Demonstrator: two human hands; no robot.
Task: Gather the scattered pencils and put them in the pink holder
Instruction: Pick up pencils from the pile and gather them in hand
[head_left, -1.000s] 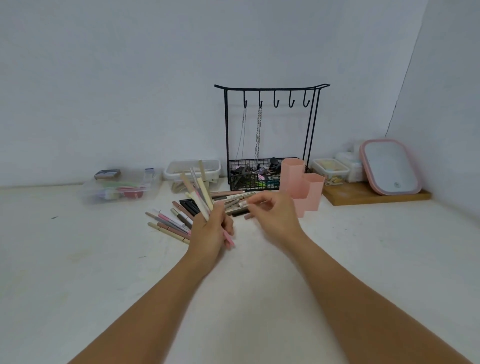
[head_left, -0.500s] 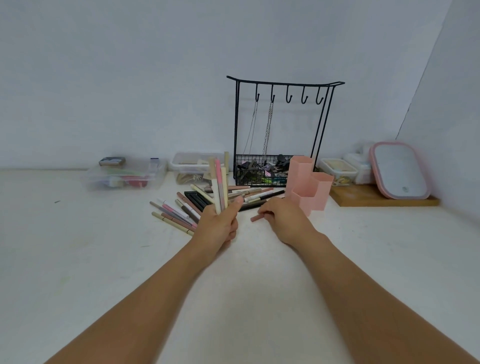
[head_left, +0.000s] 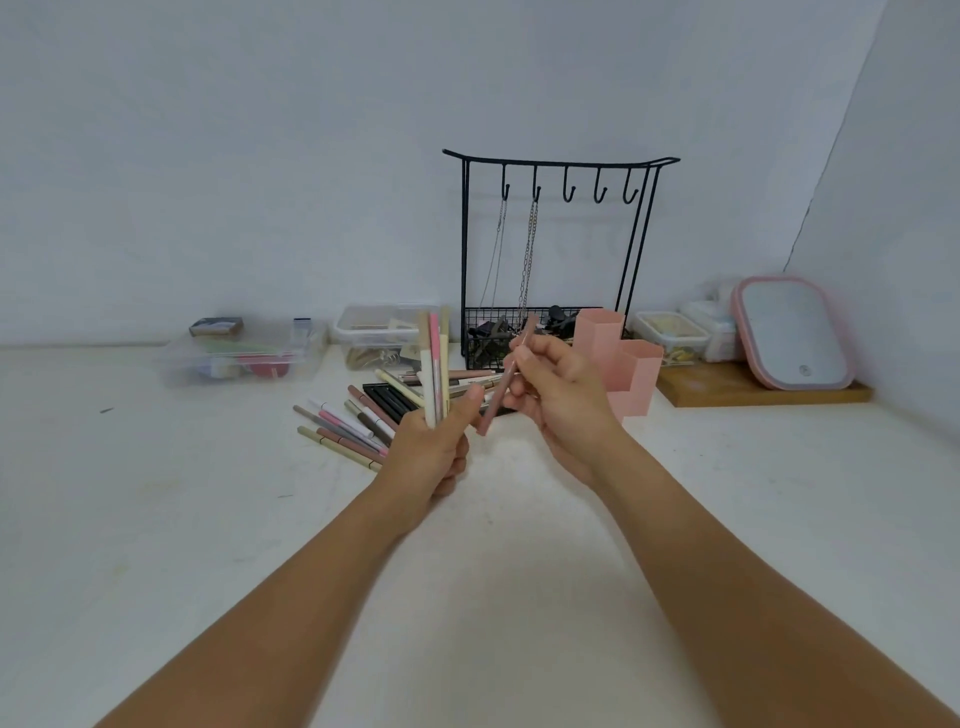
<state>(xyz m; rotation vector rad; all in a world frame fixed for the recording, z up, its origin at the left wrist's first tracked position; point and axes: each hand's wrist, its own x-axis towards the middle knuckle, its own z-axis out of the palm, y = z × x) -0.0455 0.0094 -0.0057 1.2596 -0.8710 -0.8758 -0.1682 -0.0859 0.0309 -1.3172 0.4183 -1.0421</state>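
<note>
The left hand (head_left: 426, 457) grips a bunch of pencils (head_left: 435, 364) upright; the right hand (head_left: 558, 395) pinches one brown pencil (head_left: 506, 382) near the pink holder (head_left: 631, 366)

Domestic dressing or vanity corner: white counter (head_left: 156, 519) holds jewellery stand (head_left: 558, 249) with hanging chains, pink-framed mirror (head_left: 792, 332), clear storage boxes (head_left: 244, 353).

Pretty even, soft lighting all over, bright enough but kind of flat and bluish, with only faint shadows under the arms on the worktop (head_left: 156, 545). Wide-angle lens bends the wall corner on the right, and the whole frame's a bit soft, especially the clear box (head_left: 239, 353) at left.
</note>
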